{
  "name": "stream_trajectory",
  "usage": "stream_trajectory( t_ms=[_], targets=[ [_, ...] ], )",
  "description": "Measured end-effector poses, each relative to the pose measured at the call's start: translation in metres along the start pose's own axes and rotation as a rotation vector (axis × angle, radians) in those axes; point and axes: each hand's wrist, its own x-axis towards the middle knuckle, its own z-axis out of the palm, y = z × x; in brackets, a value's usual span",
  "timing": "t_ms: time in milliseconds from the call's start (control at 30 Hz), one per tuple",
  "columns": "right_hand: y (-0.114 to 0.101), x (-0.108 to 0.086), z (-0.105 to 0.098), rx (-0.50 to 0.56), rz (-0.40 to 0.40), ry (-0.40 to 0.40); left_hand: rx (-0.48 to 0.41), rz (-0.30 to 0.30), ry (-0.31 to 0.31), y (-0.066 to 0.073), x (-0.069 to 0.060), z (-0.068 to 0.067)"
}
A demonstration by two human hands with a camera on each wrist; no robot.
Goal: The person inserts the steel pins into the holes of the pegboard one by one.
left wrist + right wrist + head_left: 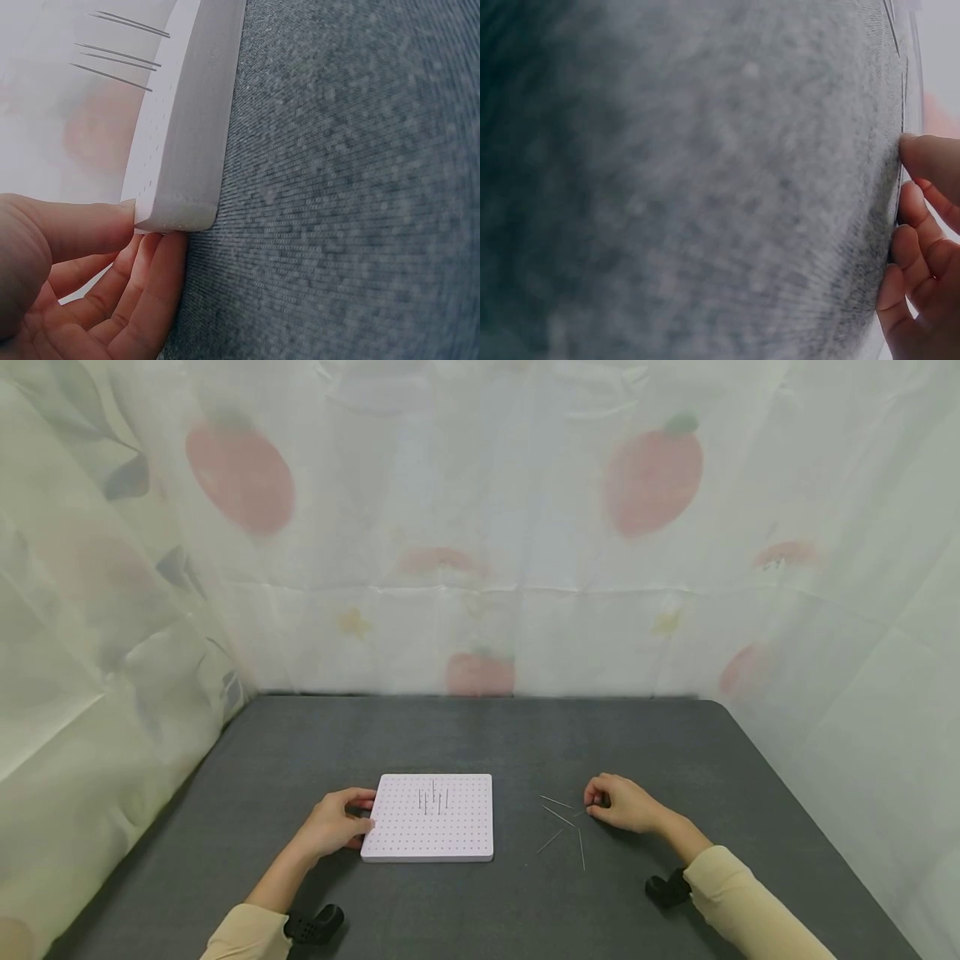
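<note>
A white pegboard (427, 835) lies on the dark table, with several thin metal pins (433, 792) standing upright in its holes. My left hand (330, 825) grips the board's left edge; in the left wrist view the thumb (97, 229) lies on the rim of the board (187, 150) and the other fingers curl at its side. Right of the board, several loose pins (558, 816) are scattered on the table. My right hand (626, 804) is down at the table beside them, thumb and fingers curled round the end of a thin pin, partly hidden by the fingertips (909, 146).
The dark grey table (450, 910) extends around the board and both hands. Behind it hangs a pale curtain (480, 527) with a fruit print, continuing along the left and right sides. Black wrist straps are on both forearms.
</note>
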Motion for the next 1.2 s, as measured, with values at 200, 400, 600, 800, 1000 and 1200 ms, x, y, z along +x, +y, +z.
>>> stream_trajectory(
  t_ms=[200,400,600,800,1000,1200],
  targets=[
    [-0.0001,-0.0006,0.0008,0.022,0.009,-0.008,0.004,0.002,0.001,0.0011,-0.0011,-0.0006],
    [0.0006,-0.0005,0.0009,0.034,0.02,-0.012,0.012,-0.002,0.004,0.0011,-0.0007,-0.0009],
    [-0.0004,-0.001,0.0005,0.037,0.029,-0.009,0.014,-0.012,0.002,0.0009,-0.0004,-0.0006],
    [-0.0001,-0.0012,0.0001,0.06,0.042,-0.017,0.015,-0.012,0.0,-0.0006,0.0004,0.0001],
    [0.0008,-0.0012,-0.0004,0.072,0.04,-0.024,0.019,-0.012,0.0,-0.0007,0.001,0.0005],
    [-0.0008,-0.0016,-0.0015,0.099,0.073,-0.035,0.017,-0.011,-0.002,-0.0001,0.0011,0.0001]
  ],
)
